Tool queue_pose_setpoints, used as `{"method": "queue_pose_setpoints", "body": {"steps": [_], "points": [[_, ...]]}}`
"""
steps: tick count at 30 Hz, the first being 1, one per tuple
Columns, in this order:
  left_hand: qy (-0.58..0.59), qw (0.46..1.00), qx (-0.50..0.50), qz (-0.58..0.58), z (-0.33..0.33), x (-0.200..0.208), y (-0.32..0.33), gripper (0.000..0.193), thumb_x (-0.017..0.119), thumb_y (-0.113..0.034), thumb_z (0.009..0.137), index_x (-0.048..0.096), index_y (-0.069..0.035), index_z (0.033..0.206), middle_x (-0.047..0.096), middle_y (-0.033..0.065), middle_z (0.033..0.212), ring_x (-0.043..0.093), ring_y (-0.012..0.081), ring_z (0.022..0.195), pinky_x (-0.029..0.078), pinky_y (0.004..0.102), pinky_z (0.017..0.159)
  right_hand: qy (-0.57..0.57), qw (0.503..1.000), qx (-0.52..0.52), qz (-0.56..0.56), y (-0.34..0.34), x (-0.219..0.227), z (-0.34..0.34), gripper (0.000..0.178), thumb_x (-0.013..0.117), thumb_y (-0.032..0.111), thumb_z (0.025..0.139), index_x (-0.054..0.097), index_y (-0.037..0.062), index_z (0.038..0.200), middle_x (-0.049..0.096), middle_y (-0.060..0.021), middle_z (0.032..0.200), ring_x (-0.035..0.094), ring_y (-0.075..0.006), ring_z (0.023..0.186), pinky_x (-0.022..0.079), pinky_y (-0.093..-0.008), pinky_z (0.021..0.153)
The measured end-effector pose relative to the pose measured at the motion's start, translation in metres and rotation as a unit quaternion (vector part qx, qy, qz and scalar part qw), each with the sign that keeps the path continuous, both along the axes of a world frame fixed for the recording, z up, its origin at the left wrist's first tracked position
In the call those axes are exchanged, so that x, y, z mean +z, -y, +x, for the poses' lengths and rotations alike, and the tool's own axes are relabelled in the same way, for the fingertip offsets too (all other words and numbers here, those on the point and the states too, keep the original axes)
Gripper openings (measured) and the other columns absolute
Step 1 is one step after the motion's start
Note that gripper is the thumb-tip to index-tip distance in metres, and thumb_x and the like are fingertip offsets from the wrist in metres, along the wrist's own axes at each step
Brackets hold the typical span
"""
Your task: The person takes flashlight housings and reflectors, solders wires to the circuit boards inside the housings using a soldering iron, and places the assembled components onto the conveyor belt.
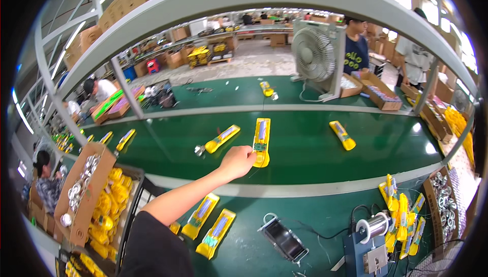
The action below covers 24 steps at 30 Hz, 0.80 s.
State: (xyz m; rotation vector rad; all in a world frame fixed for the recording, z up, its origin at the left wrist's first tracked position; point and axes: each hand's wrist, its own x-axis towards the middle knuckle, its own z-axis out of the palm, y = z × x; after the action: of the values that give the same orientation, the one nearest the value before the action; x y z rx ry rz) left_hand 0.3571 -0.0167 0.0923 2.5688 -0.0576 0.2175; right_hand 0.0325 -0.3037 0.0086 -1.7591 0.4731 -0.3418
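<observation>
My left hand reaches out over the green conveyor belt, its fingers closed on the near part of a yellow plastic housing. The housing is long, with a rounded end towards me, a pale purple cell inside and a small green circuit board by my fingertips. To its left on the belt lies a similar yellow housing with a silver cup at its end; another yellow housing lies to the right. Two more housings rest on the bench below my forearm. My right hand is out of view.
A solder wire spool stands on a blue machine, beside piled yellow housings. A black framed device is nearby. Boxes of silver cups and yellow shells flank the bench. A fan stands beyond the belt; several people work around.
</observation>
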Motion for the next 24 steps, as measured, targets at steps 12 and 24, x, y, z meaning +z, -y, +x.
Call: {"method": "queue_pose_setpoints", "body": {"steps": [12,24], "points": [[-0.184,0.982,-0.036,0.008,-0.317,-0.043,0.007,0.020,0.047,-0.022,0.081,0.050,-0.005,0.071,0.056,0.0122,0.070,0.055,0.0331,0.064,0.044,0.0423,0.054,0.108,0.988,-0.014,-0.113,-0.004,-0.003,-0.002,0.009,0.055,0.007,0.081,0.050,0.0005,0.084,0.053,-0.0053,0.070,0.051,-0.0176,0.060,0.041,-0.0279,0.055],[0.112,0.949,0.294,-0.011,-0.320,-0.028,-0.080,0.010,0.059,-0.010,0.076,0.058,0.000,0.076,0.054,0.0084,0.064,0.051,0.0155,0.054,0.041,0.0272,0.050,0.264,0.954,0.016,-0.140,0.027,-0.090,-0.018,0.028,0.052,0.003,0.084,0.044,0.0024,0.110,0.050,-0.0169,0.090,0.052,-0.0287,0.072,0.042,-0.0368,0.059]]}}
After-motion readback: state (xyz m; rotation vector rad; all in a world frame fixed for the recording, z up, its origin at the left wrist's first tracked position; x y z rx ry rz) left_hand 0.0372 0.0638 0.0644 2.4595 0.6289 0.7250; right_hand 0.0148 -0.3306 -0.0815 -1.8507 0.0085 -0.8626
